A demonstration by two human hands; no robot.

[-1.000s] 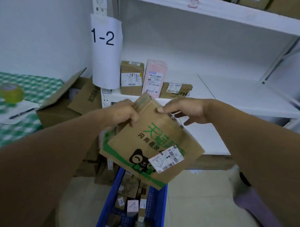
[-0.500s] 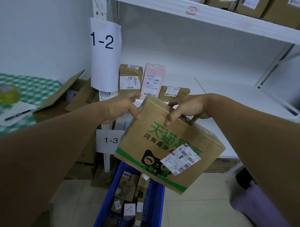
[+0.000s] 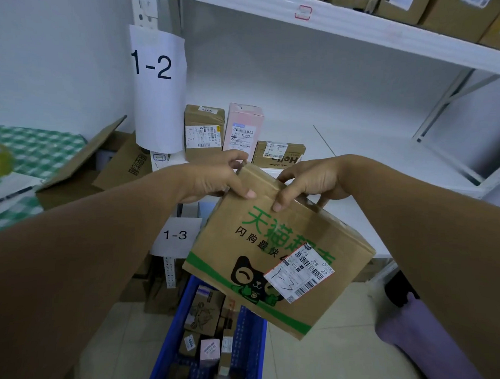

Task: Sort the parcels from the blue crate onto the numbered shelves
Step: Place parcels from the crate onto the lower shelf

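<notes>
**A parcel marked 1-3 is in both hands above the crate; I think the placing comes next.**

The left hand (image 3: 215,176) and the right hand (image 3: 308,183) are close together. Both pinch the top edge of the cardboard parcel (image 3: 270,227), thumbs on its near face. The parcel hangs tilted below the hands, over the blue crate (image 3: 167,342), where more parcels lie. Its label (image 3: 298,273) has "1-3" written by hand, so the reading step seems finished. The 1-3 sign (image 3: 175,235) is below the left hand. The board of the 1-3 shelf (image 3: 361,221) shows bare below the right hand, with open room there. The next move needs the parcel lowered and pushed forward under the front edge of the 1-2 shelf (image 3: 357,153), just beyond the fingers. It should stay right of the white post (image 3: 169,271) below the left hand.
</notes>
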